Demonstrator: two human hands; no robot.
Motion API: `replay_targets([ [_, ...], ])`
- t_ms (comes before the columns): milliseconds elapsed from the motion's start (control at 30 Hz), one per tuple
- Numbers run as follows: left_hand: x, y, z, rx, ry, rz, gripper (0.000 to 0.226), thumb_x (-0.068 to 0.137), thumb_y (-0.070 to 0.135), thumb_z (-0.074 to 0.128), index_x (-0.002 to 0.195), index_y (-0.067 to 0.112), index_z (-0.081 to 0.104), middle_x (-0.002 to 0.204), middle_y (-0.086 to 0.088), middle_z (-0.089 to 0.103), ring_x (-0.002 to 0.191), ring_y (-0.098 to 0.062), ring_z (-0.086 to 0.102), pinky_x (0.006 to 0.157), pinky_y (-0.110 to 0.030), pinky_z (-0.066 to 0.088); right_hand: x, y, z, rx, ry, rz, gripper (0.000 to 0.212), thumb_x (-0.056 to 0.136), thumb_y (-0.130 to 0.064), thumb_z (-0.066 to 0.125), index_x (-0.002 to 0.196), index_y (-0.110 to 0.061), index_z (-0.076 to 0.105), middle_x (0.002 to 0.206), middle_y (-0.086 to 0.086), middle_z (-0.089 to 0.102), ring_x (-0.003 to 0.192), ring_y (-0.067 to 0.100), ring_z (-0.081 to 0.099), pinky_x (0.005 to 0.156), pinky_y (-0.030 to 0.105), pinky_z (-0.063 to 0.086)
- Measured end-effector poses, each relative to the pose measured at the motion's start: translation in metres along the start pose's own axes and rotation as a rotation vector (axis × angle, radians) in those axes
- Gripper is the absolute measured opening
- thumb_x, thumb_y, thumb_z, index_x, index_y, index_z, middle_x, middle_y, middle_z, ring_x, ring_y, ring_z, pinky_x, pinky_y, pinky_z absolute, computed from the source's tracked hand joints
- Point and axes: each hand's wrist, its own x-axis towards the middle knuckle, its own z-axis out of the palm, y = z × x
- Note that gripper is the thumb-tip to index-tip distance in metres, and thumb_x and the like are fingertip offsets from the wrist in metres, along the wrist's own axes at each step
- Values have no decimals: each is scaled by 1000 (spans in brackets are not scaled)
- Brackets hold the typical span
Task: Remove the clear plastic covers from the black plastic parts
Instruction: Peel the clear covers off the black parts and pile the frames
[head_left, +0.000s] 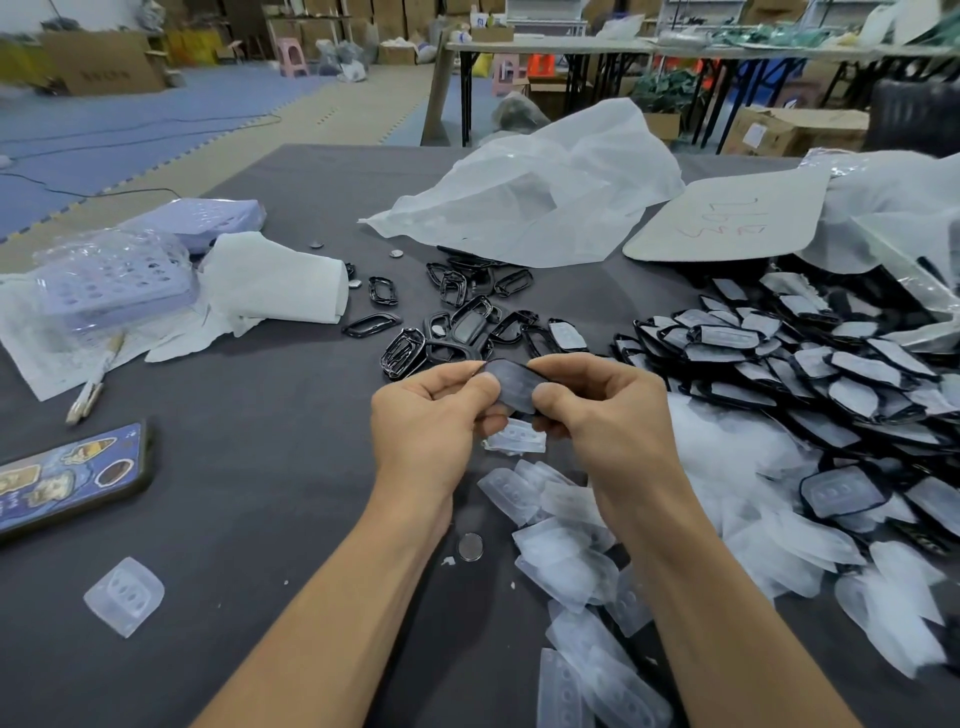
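Held piece: a flat oval black plastic part with clear cover on its face (514, 387), raised above the dark grey table (260, 467), in the middle of the view.
Left hand (431, 415): it pinches the left end of the held piece with thumb and curled fingers.
Right hand (602, 410): it pinches the right end in the same way, thumb on top.
Just under the held piece: one loose clear cover (517, 439) lies on the table.
Nearer to the person than the held piece: a heap of clear moulded covers (571, 561) and a small round silver cell (470, 547).
Right of the held piece: a big pile of covered black parts (810, 374).
Just beyond the held piece: bare glossy black frames (452, 332).
Further beyond: a crumpled white plastic bag (540, 197).
Far left of the held piece: a phone in a sticker case (67, 478), a single clear cover (124, 595), a white paper roll (275, 283).
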Motion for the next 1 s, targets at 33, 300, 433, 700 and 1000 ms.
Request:
replay_targets([
  [33, 0, -1, -1, 28, -24, 9, 12, 85, 0, 79, 85, 12, 79, 68, -7, 76, 58, -15, 69, 57, -24, 58, 1, -1, -1, 5, 14, -6, 30, 84, 9, 70, 80, -19, 81, 71, 4, 76, 56, 12, 63, 55, 20, 52],
  [300, 5, 1, -3, 142, -96, 33, 24, 85, -7, 75, 80, 15, 82, 64, -9, 74, 50, -15, 66, 53, -21, 55, 2, -1, -3, -44, 32, -19, 38, 84, 11, 67, 70, -21, 81, 68, 1, 75, 58, 8, 63, 55, 17, 49],
  [433, 0, -2, -1, 129, -96, 37, 19, 87, -4, 75, 84, 14, 82, 68, -10, 76, 53, -18, 68, 55, -24, 56, 1, 2, -2, -105, 63, -96, 23, 82, -7, 76, 76, -28, 80, 69, 1, 75, 62, 13, 65, 61, 30, 57],
  [700, -1, -1, -2, 376, -135, 228, 26, 86, 17, 80, 73, 39, 82, 47, -2, 64, 40, -10, 56, 47, -19, 45, 1, 2, -1, -162, -13, -136, 21, 82, 1, 77, 74, -18, 80, 69, 4, 76, 66, 26, 73, 66, 38, 63],
  [1000, 0, -4, -1, 331, -88, 207, 24, 85, 16, 81, 73, 37, 82, 53, -4, 69, 41, -16, 62, 45, -25, 50, 1, -2, -10, 16, -100, -51, 34, 90, 8, 61, 81, -17, 83, 68, 6, 73, 55, 15, 63, 51, 23, 52],
])
